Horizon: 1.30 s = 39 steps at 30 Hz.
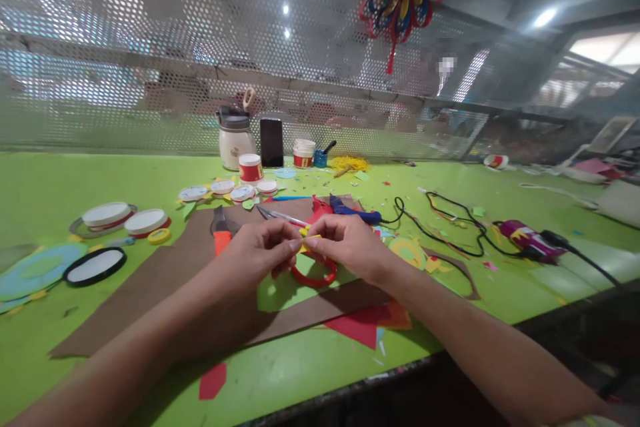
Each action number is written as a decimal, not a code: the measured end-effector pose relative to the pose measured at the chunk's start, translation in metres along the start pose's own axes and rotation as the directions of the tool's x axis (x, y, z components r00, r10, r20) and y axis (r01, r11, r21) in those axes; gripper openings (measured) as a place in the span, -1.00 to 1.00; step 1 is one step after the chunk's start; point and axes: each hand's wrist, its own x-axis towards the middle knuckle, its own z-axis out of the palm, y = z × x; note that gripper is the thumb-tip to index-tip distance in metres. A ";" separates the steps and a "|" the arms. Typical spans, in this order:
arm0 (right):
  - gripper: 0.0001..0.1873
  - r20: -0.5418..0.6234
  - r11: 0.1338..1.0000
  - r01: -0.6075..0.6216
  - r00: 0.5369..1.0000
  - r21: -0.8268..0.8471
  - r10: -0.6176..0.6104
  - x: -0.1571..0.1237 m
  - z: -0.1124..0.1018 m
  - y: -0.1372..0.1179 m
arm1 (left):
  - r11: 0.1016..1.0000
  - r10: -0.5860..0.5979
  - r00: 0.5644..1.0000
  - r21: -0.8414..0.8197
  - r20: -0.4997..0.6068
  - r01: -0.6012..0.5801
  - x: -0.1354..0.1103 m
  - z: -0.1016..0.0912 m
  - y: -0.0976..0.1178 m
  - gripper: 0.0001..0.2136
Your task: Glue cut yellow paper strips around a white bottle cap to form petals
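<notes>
My left hand (260, 250) and my right hand (350, 243) meet over the middle of the green table (60, 180). Both pinch one small yellow paper piece (307, 235) between their fingertips. Just below the hands lie red-handled scissors (314, 273) on a brown cardboard sheet (170, 267). An orange-handled utility knife (221, 230) lies left of my left hand. A blue glue gun (353, 210) lies behind my right hand.
Round lids and rings (125, 220) lie at the left. A jar, a phone (271, 141) and cups stand by the perforated metal screen. Black cables (450, 223) and a purple tool (530, 239) lie to the right. Red paper scraps (360, 327) sit near the table's front edge.
</notes>
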 end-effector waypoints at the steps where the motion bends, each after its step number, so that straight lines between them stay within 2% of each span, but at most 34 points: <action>1: -0.86 0.000 1.000 0.006 1.000 0.001 -0.006 0.000 0.000 0.000 | 1.000 -0.001 1.000 -0.016 -0.014 0.001 -0.001 0.001 0.000 -0.78; 7: -0.84 -0.010 0.998 0.030 1.000 0.063 -0.029 0.000 -0.004 -0.001 | 0.995 -0.044 0.999 -0.092 -0.007 0.043 -0.003 0.002 0.005 -0.79; 14: -0.82 -0.022 0.997 0.044 0.999 0.064 -0.043 0.001 -0.008 -0.001 | 0.987 -0.055 0.998 -0.153 0.028 0.059 -0.003 0.002 0.002 -0.78; 20: -0.82 -0.030 0.993 0.026 0.999 0.114 -0.023 0.002 -0.009 0.004 | 0.994 -0.048 0.997 -0.094 0.053 0.053 0.000 0.001 -0.001 -0.75; 26: -0.79 0.012 0.987 -0.033 0.999 0.160 0.032 0.004 -0.011 0.001 | 0.999 0.046 0.999 0.011 0.015 -0.046 0.005 -0.002 -0.003 -0.76; 30: -0.78 -0.003 0.977 -0.076 0.997 0.201 0.078 0.006 -0.012 0.000 | 1.000 0.014 1.000 -0.001 -0.016 -0.014 0.006 -0.003 -0.007 -0.76; 35: -0.81 -0.047 0.998 -0.006 0.999 0.056 0.009 0.004 -0.008 0.001 | 1.000 -0.026 1.000 -0.005 -0.010 0.026 0.000 -0.001 -0.005 -0.77; 39: -0.85 -0.014 0.999 0.022 1.000 -0.024 -0.023 0.002 -0.005 0.001 | 0.995 -0.002 0.999 0.099 0.042 -0.002 0.000 -0.002 -0.002 -0.77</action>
